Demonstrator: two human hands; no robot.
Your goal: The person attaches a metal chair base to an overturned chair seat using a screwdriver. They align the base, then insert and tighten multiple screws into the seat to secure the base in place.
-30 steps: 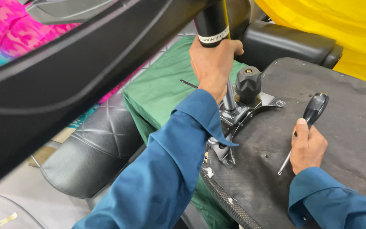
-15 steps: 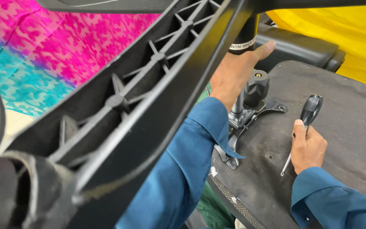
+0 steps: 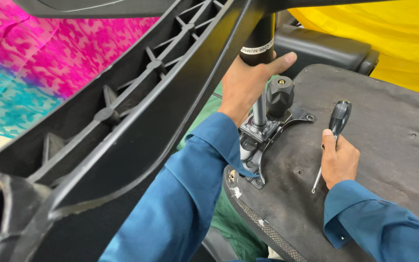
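- scarcely anything is shifting: my left hand [image 3: 244, 85] is still gripping the black gas cylinder [image 3: 259, 41] above the metal seat plate [image 3: 263, 140].
- my right hand [image 3: 339, 160] is clutching a screwdriver [image 3: 334, 128], tip probably touching the upturned seat base [image 3: 389, 126].

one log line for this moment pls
left hand: grips gas cylinder | right hand: holds screwdriver | seat underside: facing up | chair base: raised

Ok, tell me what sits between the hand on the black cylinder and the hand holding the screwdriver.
In the head view, a black knob and the metal mounting plate on the upturned seat underside lie between the left hand and the right hand.
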